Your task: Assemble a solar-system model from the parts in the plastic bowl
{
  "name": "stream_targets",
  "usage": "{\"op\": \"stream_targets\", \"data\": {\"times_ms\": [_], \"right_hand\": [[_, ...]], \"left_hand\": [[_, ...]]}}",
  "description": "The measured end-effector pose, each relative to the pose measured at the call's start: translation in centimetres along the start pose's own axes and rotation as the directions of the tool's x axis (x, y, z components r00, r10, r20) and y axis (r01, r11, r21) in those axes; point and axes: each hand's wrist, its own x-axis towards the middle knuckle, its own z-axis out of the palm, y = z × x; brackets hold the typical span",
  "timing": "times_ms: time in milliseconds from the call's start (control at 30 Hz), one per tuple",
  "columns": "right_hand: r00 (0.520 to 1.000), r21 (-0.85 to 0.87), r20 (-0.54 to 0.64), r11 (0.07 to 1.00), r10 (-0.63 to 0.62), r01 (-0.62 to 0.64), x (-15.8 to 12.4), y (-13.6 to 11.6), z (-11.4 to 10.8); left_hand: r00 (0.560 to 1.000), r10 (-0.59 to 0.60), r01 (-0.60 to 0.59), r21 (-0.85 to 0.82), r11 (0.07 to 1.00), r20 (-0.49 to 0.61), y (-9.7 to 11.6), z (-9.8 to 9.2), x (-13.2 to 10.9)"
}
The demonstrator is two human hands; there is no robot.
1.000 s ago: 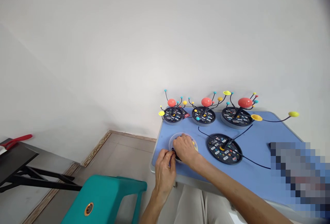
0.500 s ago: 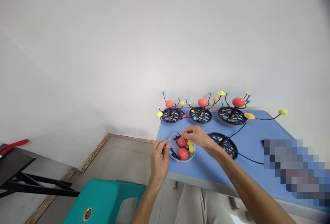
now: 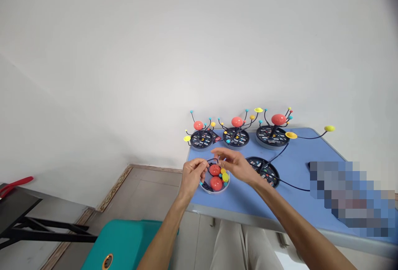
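A thin black curved rod (image 3: 212, 159) spans the gap between my two hands, above a round clear bowl (image 3: 214, 192). My left hand (image 3: 192, 177) pinches one end of it between thumb and fingers. At the other end, my right hand (image 3: 236, 165) has its fingertips closed on the rod. Inside the bowl lie two red half-balls (image 3: 216, 184), a yellow piece (image 3: 225, 177), small orange and blue balls, and more black pieces. Just right of my right hand is a round black base (image 3: 264, 164) printed with planets, two long black rods reaching out from it, partly covered by my wrist.
Three planet models, a left one (image 3: 201, 138), a middle one (image 3: 236, 136) and a right one (image 3: 273, 134), stand along the wall on the blue table (image 3: 295, 179). A blurred-out object (image 3: 351, 199) lies at right. A teal stool (image 3: 124, 241) stands on the floor at left.
My left hand has moved from the bowl's rim to the rod, which is now raised over the bowl between both hands. The view has shifted slightly.
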Motion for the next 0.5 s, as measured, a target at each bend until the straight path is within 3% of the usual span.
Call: {"op": "stream_targets", "data": {"times_ms": [100, 167, 233, 267, 333, 433, 500], "right_hand": [[0.987, -0.114, 0.011, 0.980, -0.161, 0.162, -0.5, 0.2, 1.0], [0.986, -0.114, -0.075, 0.984, -0.149, 0.140, -0.7, 0.7, 1.6], [0.978, -0.054, -0.202, 0.998, -0.043, 0.032, -0.9, 1.2, 1.7], [0.969, -0.017, -0.247, 0.999, 0.021, -0.026, -1.0, 1.4, 1.7], [0.951, 0.038, -0.286, 0.994, 0.114, -0.107, -1.2, 1.7, 1.3], [0.952, 0.063, -0.262, 0.987, 0.158, -0.146, -1.7, 1.6, 0.5], [0.955, 0.064, -0.240, 0.985, 0.173, -0.163, -2.1, 1.4, 0.1]], "left_hand": [[0.994, -0.100, 0.102, -0.037, 0.994, 0.046, -0.3, 0.1, -0.1], [0.994, -0.091, 0.087, 0.050, 0.995, 0.068, -0.6, -0.1, 0.0], [0.997, 0.019, -0.039, 0.273, 0.961, 0.075, -0.9, -0.6, 0.1], [0.992, 0.087, -0.120, 0.430, 0.895, 0.096, -1.0, -0.9, 0.1], [0.971, 0.148, -0.238, 0.733, 0.637, 0.186, -0.9, -1.4, 0.2], [0.948, 0.001, -0.311, 0.929, 0.203, 0.317, -0.6, -1.7, 0.3], [0.923, -0.087, -0.372, 0.928, 0.032, 0.374, -0.5, -1.5, 0.5]]}}
